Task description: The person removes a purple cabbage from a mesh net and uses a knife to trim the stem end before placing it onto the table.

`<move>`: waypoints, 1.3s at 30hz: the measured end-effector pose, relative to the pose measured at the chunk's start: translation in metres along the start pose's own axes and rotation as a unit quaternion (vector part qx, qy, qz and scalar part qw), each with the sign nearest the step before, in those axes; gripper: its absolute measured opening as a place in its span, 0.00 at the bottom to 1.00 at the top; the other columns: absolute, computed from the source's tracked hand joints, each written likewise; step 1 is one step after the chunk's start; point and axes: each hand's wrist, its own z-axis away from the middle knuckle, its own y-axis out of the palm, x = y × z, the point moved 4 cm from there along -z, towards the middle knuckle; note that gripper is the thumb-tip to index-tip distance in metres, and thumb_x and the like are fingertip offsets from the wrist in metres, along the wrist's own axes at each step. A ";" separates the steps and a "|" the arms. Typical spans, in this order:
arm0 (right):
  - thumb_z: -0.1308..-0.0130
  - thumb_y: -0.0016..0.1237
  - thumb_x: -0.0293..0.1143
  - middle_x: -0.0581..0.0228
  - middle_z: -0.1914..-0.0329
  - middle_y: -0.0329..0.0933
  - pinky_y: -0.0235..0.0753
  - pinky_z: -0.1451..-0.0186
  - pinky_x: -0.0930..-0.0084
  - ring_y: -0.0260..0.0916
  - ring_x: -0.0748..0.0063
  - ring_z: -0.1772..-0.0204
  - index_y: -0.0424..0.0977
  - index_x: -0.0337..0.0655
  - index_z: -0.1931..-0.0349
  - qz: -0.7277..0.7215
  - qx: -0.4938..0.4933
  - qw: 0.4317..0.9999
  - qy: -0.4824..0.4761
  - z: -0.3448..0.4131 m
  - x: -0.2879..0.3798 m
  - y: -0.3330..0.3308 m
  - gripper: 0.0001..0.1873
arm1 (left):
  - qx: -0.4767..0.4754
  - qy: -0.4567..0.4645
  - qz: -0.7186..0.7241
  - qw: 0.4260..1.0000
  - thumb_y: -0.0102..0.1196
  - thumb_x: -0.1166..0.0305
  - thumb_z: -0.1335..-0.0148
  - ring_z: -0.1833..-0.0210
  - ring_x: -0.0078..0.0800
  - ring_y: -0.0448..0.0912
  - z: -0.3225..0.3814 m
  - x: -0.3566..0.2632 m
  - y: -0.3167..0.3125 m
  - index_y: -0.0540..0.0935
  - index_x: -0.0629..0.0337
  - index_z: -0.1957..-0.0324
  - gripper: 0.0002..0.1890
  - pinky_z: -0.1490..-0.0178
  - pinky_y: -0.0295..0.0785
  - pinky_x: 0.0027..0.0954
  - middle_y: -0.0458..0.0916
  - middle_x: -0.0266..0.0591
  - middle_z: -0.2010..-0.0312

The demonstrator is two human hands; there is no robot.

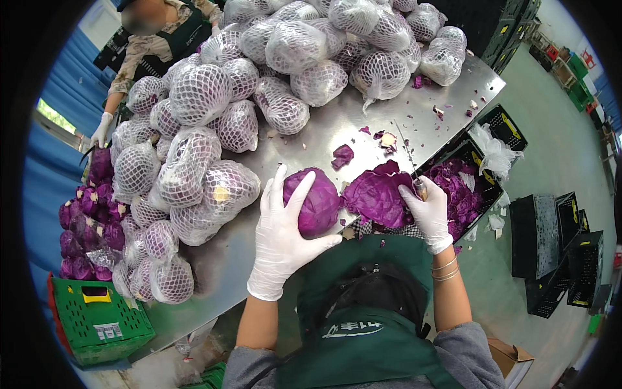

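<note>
In a white glove, my left hand (286, 231) grips a trimmed head of red cabbage (318, 202) at the near edge of the steel table (311, 146). My right hand (428, 209), also gloved, holds a knife (422, 188) by its wooden handle, blade pointing away from me. Against that hand's thumb lies a large loose outer cabbage leaf (379, 197), which spans toward the head; whether it is still attached cannot be made out. A torn leaf piece (343, 156) and a cut stem piece (388, 140) lie beyond.
Net-wrapped cabbages (201, 95) are heaped at the left and back. A black crate (493, 194) of discarded leaves (454, 194) stands right of the table. At left are a green crate (102, 321) and bare cabbages (92, 238). Another person (150, 48) works at far left; black crates (534, 238) stand on the floor.
</note>
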 end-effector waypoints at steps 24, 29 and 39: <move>0.38 0.61 0.31 0.52 0.40 0.73 0.69 0.37 0.71 0.72 0.63 0.40 0.71 0.32 0.42 -0.223 0.118 0.964 -0.083 0.032 0.078 0.019 0.25 | -0.078 -0.128 0.663 0.733 0.83 0.59 0.68 0.33 0.38 0.68 0.005 0.004 0.072 0.58 0.57 0.30 0.62 0.30 0.67 0.40 0.67 0.44 0.37; 0.37 0.61 0.27 0.67 0.60 0.75 0.72 0.62 0.84 0.70 0.83 0.64 0.73 0.34 0.51 -0.324 0.168 0.931 0.028 0.039 0.070 0.015 0.16 | -0.071 -0.120 0.662 0.736 0.83 0.58 0.68 0.33 0.38 0.68 0.008 0.008 0.073 0.58 0.58 0.30 0.62 0.30 0.67 0.40 0.66 0.44 0.36; 0.37 0.56 0.23 0.75 0.79 0.71 0.58 0.82 0.86 0.60 0.86 0.85 0.71 0.39 0.58 -0.414 0.087 0.899 0.113 0.056 0.001 -0.039 0.10 | -0.135 -0.260 0.789 0.540 0.62 0.31 0.51 0.31 0.53 0.65 0.021 0.048 0.090 0.58 0.49 0.29 0.54 0.40 0.73 0.68 0.61 0.47 0.31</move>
